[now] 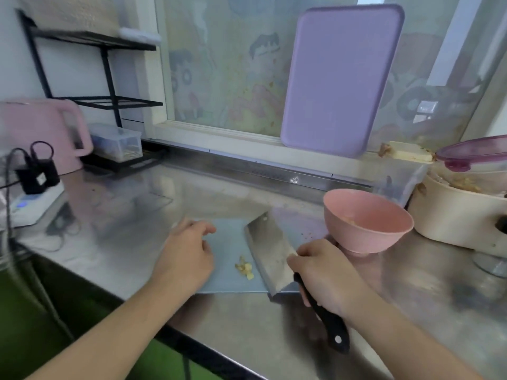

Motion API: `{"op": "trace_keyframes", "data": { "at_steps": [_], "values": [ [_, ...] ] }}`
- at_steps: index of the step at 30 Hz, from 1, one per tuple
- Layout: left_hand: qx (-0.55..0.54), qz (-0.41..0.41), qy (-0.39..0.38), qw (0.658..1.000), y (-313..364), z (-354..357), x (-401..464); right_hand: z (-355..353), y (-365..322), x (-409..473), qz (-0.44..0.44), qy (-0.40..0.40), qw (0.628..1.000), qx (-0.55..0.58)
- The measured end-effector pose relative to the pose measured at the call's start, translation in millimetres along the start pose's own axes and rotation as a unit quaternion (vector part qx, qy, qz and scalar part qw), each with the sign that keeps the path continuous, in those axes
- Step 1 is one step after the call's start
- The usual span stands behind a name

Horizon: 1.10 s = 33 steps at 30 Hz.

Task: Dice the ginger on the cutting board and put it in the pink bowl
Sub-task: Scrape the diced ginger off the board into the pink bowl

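A small pile of cut ginger (pixel 245 268) lies on the pale blue cutting board (pixel 229 237) in the middle of the steel counter. My right hand (pixel 325 275) grips the black handle of a cleaver (pixel 267 250), whose blade rests on the board just right of the ginger. My left hand (pixel 186 252) hovers over the board's left part with loosely curled fingers, holding nothing. The pink bowl (pixel 367 223) stands at the board's right far corner, with some yellowish bits inside.
A cream pot (pixel 455 215) with a purple lid sits right of the bowl. A purple board (pixel 340 78) leans on the window. At the left are a pink kettle (pixel 41 133), a black rack (pixel 90 102) and a power strip (pixel 33 198). The counter edge (pixel 208 349) runs close below.
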<state>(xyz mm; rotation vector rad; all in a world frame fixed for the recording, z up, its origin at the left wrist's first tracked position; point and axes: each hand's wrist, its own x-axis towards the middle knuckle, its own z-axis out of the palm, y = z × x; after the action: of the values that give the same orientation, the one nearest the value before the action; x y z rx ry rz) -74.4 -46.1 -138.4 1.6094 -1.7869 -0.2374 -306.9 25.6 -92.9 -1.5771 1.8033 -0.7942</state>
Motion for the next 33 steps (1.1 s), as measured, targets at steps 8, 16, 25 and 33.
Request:
{"op": "trace_keyframes", "data": {
  "at_steps": [8,16,25,33],
  "values": [
    [-0.054,0.043,-0.079,0.994,15,-1,-25,11,0,-2,0.037,0.012,0.996,-0.085],
    [-0.047,0.055,-0.080,0.994,14,1,-35,23,-2,-1,0.010,0.039,0.982,-0.183],
    [-0.107,0.056,-0.094,0.988,17,1,-33,26,-10,0,0.000,-0.003,0.986,-0.166],
    [-0.163,0.038,-0.044,0.985,14,-2,-30,24,-6,2,0.020,-0.048,0.993,-0.105]
  ]
}}
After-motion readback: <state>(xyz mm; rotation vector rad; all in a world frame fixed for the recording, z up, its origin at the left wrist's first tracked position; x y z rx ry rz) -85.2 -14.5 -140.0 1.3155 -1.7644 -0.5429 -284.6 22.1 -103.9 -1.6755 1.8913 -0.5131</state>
